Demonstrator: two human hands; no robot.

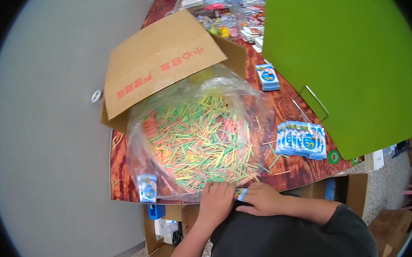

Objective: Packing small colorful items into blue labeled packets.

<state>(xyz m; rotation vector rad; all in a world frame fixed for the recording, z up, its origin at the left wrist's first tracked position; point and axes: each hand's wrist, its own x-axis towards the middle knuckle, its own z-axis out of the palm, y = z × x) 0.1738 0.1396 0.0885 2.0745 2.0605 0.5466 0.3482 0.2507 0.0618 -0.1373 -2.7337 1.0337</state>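
A wide heap of thin pastel sticks point(202, 143) in green, yellow and pink lies in a clear plastic bag point(257, 110) spread over the table. My left hand point(216, 199) is at the heap's near edge, its fingers curled down and their tips hidden. Close beside it, my right hand point(264, 199) is closed on a small blue-and-white packet point(240, 194), which shows between the two hands. To the right lies a fanned row of flat blue-and-white packets point(300, 140). A single packet point(147, 188) rests on the bag at the near left.
An open cardboard box point(163, 60) lies tipped behind the heap. A packet stack point(268, 77) stands farther right, near a green panel point(349, 66) and a metal wire stand point(316, 102). Clear tubs point(227, 19) with wrapped goods are at the back. A grey surface point(49, 139) borders the left.
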